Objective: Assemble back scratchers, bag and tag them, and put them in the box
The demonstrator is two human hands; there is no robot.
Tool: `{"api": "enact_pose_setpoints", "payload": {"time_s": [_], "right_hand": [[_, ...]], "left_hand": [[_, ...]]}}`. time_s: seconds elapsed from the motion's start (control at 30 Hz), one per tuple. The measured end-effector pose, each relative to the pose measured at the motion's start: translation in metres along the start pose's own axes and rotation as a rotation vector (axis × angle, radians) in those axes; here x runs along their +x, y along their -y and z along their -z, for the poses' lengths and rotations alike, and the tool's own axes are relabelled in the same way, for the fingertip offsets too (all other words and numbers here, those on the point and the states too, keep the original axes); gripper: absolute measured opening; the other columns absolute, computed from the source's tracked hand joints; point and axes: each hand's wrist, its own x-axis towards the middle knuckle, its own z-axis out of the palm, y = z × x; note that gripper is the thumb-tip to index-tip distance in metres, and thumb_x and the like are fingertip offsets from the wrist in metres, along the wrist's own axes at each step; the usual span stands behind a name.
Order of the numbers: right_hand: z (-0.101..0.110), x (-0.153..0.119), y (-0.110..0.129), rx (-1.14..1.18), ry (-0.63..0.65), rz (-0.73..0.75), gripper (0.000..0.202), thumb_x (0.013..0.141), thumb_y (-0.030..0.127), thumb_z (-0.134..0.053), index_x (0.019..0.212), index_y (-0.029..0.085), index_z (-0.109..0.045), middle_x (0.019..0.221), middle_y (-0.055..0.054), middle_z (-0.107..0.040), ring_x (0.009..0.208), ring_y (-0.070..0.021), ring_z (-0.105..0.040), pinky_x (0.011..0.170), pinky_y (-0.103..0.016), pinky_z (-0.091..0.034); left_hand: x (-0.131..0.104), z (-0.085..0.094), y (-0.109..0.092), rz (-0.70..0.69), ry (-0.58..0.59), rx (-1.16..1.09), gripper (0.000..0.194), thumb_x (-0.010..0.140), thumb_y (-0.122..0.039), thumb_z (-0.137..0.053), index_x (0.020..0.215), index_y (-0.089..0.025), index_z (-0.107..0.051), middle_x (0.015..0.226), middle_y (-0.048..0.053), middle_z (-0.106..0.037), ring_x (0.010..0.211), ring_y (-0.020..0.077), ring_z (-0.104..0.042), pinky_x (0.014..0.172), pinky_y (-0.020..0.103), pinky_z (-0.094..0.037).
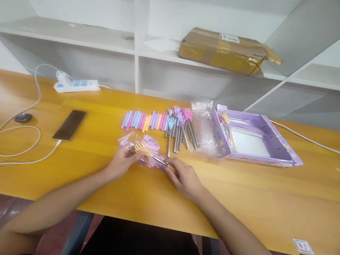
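Your left hand (127,159) pinches the yellow hand-shaped head (143,149); your right hand (185,177) grasps its handle (171,167).

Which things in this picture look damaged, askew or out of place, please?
The cardboard box on the shelf looks odd: its right end is crumpled, with loose brown tape sticking out past the corner. It also lies askew to the shelf edge. I see no spill on the table.

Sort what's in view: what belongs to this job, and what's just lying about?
Likely part of the job:
yellow back scratcher
other back scratchers
coloured sleeves
printed cards
plastic bags
purple tray

Probably just lying about:
smartphone
power strip
white cables
taped cardboard box
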Motion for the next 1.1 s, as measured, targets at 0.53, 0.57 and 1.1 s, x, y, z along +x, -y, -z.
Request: {"api": "enact_pose_setpoints", "payload": {"time_s": [0.53,0.57,1.1], "right_hand": [[0.007,0.002,0.008,0.232,0.108,-0.091,0.027,0.109,0.043,-0.061,0.127,0.023,-0.062,0.098,-0.005,-0.067,0.075,-0.0173,-0.061,0.069,-0.031,-0.053],[0.007,0.002,0.008,0.214,0.114,-0.063,0.026,0.108,0.042,-0.062,0.126,0.024,-0.063,0.101,-0.006,-0.067,0.077,-0.0174,-0.061,0.07,-0.031,-0.053],[-0.017,-0.01,-0.001,0.538,-0.035,0.056,0.029,0.094,0.041,-0.085,0.097,0.024,-0.061,0.085,-0.001,-0.079,0.076,-0.0165,-0.077,0.065,-0.026,-0.059]], "left_hand": [[0.007,0.01,-0.036,-0.2,-0.305,-0.117,0.039,0.078,-0.048,-0.097,0.09,-0.017,-0.077,0.079,0.002,-0.08,0.066,0.016,-0.076,0.067,0.03,-0.07],[0.007,0.01,-0.038,-0.208,-0.315,-0.126,0.039,0.078,-0.048,-0.097,0.09,-0.017,-0.077,0.078,0.002,-0.079,0.067,0.0157,-0.077,0.066,0.028,-0.07],[0.0,0.0,-0.015,0.038,-0.054,-0.038,0.041,0.082,-0.051,-0.092,0.087,-0.012,-0.081,0.09,0.01,-0.084,0.081,0.0223,-0.08,0.074,0.033,-0.07]]}}
